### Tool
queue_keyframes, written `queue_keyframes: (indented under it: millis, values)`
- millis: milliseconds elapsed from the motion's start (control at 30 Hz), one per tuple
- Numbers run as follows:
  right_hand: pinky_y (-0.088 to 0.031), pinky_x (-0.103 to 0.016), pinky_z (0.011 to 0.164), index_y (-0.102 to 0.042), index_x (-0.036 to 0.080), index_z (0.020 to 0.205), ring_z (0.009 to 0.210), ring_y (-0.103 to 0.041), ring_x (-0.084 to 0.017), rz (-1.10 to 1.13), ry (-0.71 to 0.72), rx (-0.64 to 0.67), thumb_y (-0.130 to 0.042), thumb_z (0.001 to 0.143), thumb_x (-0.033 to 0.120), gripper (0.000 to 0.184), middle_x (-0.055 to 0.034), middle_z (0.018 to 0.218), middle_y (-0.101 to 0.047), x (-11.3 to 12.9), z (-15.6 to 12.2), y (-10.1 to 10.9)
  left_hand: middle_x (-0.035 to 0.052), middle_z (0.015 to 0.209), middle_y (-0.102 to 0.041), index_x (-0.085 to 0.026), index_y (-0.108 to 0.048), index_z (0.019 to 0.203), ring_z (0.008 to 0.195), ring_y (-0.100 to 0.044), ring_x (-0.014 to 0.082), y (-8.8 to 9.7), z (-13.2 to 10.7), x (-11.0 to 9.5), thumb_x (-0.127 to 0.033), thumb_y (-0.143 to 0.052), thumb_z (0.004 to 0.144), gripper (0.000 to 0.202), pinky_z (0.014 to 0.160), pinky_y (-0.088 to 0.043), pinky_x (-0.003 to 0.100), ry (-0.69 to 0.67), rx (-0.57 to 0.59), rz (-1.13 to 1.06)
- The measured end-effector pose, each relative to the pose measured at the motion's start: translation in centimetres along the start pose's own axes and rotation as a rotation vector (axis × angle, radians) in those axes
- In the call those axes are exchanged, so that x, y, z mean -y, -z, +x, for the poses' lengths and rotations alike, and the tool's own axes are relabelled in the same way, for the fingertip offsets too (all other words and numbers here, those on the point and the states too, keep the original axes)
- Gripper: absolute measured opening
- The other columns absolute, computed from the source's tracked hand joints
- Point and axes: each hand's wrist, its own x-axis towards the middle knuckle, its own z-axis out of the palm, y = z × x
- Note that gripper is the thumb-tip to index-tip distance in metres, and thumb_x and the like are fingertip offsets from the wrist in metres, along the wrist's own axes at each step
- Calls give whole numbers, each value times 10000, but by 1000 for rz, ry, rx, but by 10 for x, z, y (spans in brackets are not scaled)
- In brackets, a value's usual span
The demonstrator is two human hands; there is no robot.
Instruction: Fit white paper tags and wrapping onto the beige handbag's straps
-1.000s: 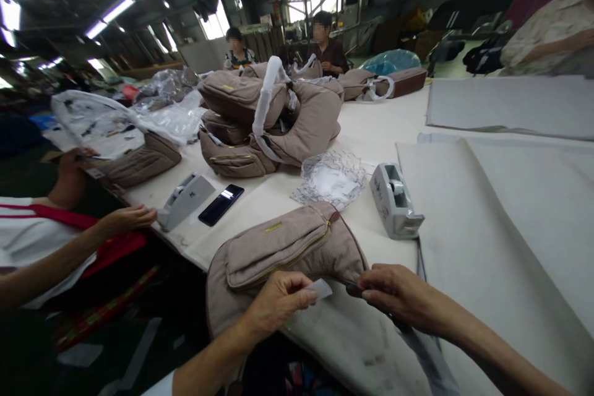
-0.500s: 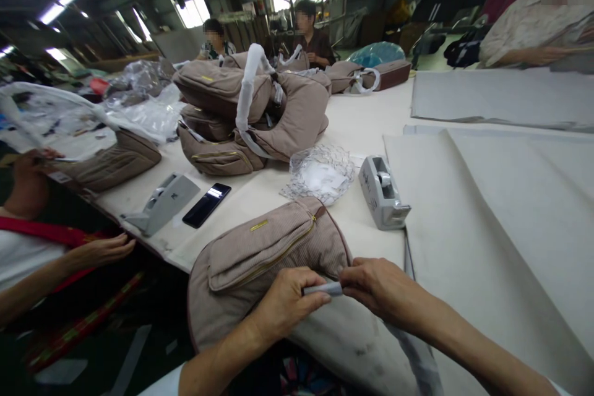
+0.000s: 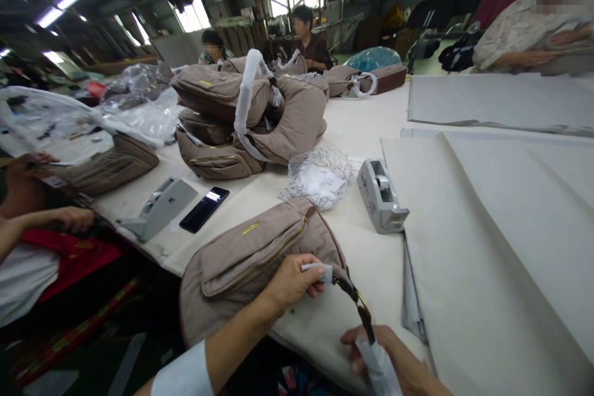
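Taupe ribbed-fabric bag (image 3: 260, 247) sits nearer me than the black rectangular phone (image 3: 204, 210), off to its right. My left fingers (image 3: 306, 260) pinch a translucent whitish strip (image 3: 328, 273); can't tell if my right fingers (image 3: 352, 335) grip.

Right hand (image 3: 403, 349) is partly behind the wrapped strap (image 3: 377, 364), so can't really make out its grip. Strap runs off the bottom edge too. Gold tag (image 3: 250, 229) on the bag (image 3: 266, 250) is way too small to read, same for whatever's on the phone (image 3: 203, 211). Pale sheet (image 3: 510, 229) gets chopped by the right edge, a co-worker's arm (image 3: 15, 234) by the left.
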Motion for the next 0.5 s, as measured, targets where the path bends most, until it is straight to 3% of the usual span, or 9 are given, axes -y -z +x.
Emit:
queue_keyframes:
  millis: [67,133,167,233,267,367,500]
  values:
    - [-478,-318,584,-644,194,1051,607,-592,-190,199,185,1,-485,681,752,688,-69,761,-636,12,5,-15,25,596,-603,-115,-611,716,542,-561,130,0,4,-5,-411,-662,674,304,491,-417,204,-6,-15,-15]
    - [-483,-332,586,-591,189,1126,589,-584,-185,405,398,-214,-232,723,824,833,-71,757,-618,30,16,-16,16,583,-598,-114,-612,720,534,-555,120,-1,4,-8,-404,-674,667,302,506,-407,200,-20,-52,-37]
    - [-483,-325,588,-578,188,1127,584,-579,-177,435,442,-371,-203,762,792,799,-59,734,-609,39,22,-13,13,581,-596,-114,-610,722,534,-552,118,-2,3,-8,-404,-674,669,302,509,-402,199,-29,-77,-52]
    - [-481,-292,595,-594,192,1058,587,-579,-161,273,404,-637,-352,844,645,557,-28,672,-598,49,33,-6,13,606,-601,-117,-605,740,549,-553,117,-6,1,-3,-409,-662,680,303,518,-400,201,-45,-134,-93]
    - [-480,-278,595,-613,192,1007,592,-587,-157,131,355,-701,-450,851,553,425,-20,659,-605,50,37,-3,12,626,-604,-120,-600,754,562,-556,117,-8,0,2,-416,-649,691,306,527,-404,204,-49,-164,-120]
    - [-502,-280,633,-662,187,915,660,-634,-173,-188,328,-742,-544,835,434,285,-47,759,-671,41,46,-9,8,674,-598,-129,-579,799,600,-562,115,-15,-3,17,-445,-613,718,329,559,-417,208,-43,-255,-205]
    - [-517,-310,802,-656,179,1035,883,-655,-197,-307,377,-758,-490,870,375,305,-73,988,-692,27,56,-32,35,769,-619,-127,-569,854,648,-573,122,-18,-3,30,-467,-624,712,372,591,-433,220,-19,-300,-286]
